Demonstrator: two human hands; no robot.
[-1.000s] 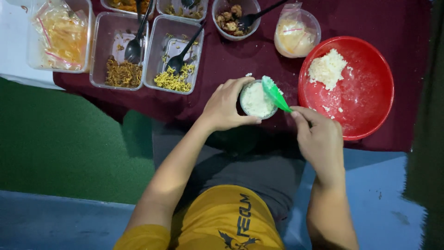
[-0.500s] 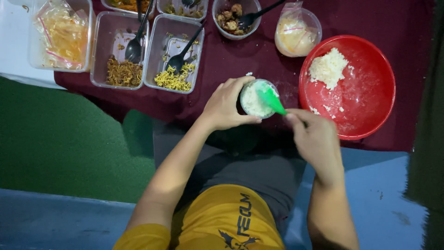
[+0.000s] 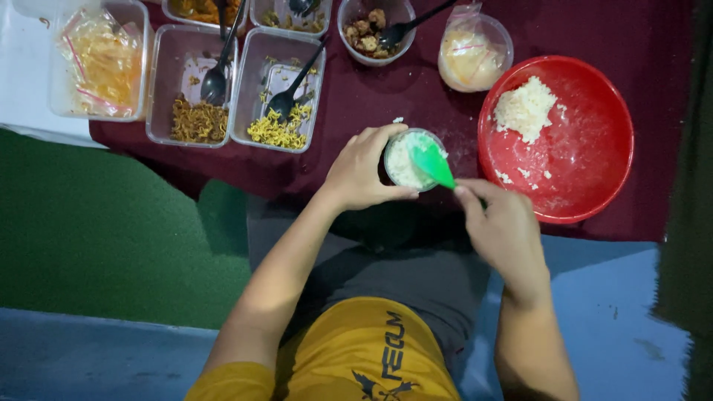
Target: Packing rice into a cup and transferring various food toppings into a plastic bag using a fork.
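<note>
My left hand (image 3: pixel 364 169) wraps around a small round cup (image 3: pixel 405 160) filled with white rice, at the near edge of the dark red table (image 3: pixel 371 96). My right hand (image 3: pixel 501 226) holds a green spoon (image 3: pixel 432 165) whose blade presses onto the rice in the cup. To the right stands a big red bowl (image 3: pixel 587 178) with a lump of white rice (image 3: pixel 524 108) at its far side and scattered grains.
Clear tubs of yellow noodles (image 3: pixel 276 128) and brown noodles (image 3: pixel 196 119), each with a dark spoon, stand at the left. A tub with bagged food (image 3: pixel 100 63), a bowl of brown pieces (image 3: pixel 368 30) and a bagged container (image 3: pixel 471 56) sit behind. Green floor lies left.
The green spoon has swung down from above the cup's right rim onto the rice. My left hand keeps the cup in place.
</note>
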